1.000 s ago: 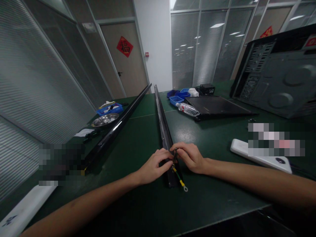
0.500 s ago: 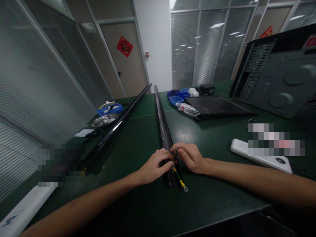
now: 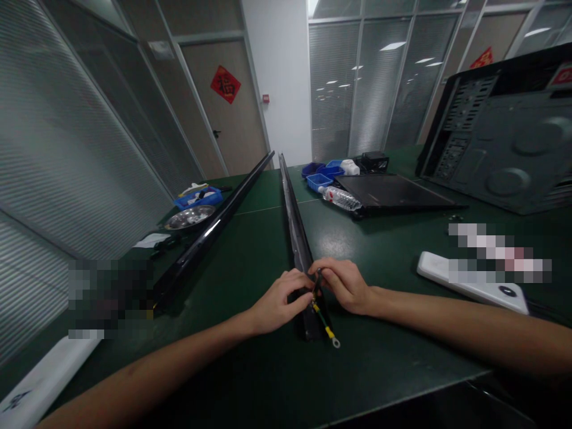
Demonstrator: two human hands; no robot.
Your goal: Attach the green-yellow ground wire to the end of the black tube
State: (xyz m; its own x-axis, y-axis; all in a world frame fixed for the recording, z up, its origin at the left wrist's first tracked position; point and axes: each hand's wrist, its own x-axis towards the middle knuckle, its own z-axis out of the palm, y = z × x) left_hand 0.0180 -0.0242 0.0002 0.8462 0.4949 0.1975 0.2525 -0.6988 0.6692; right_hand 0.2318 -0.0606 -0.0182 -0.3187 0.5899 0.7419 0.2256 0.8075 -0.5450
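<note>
Both hands are right in close here, working nearly fingertip to fingertip. The left hand (image 3: 286, 299) has thumb and fingers bent in, pinching the green-and-yellow wire (image 3: 323, 320); the right hand (image 3: 345, 287) has its fingers curled and grips the upper part of that same wire, though the exact contact is lost among the fingers. The wire sits over the near end of the black rail (image 3: 300, 239), and down its lower end hangs a ring terminal (image 3: 336, 343), pointing back toward the person. That rail runs straight away up the green table (image 3: 257, 253). Over to the left, a second rail (image 3: 210, 231) lies at a slant, just beside a shiny metal bowl (image 3: 190, 218), with a blue tray (image 3: 199, 198) behind it. Out to the right, there's a white device (image 3: 473, 282) near the forearm, partly pixelated, and beyond it a clear bottle (image 3: 340, 198) on its side, next to a flat black panel (image 3: 397, 192). Blue bins (image 3: 319, 182) cluster behind the bottle, and a big computer case (image 3: 504, 140) looms on the far right.
</note>
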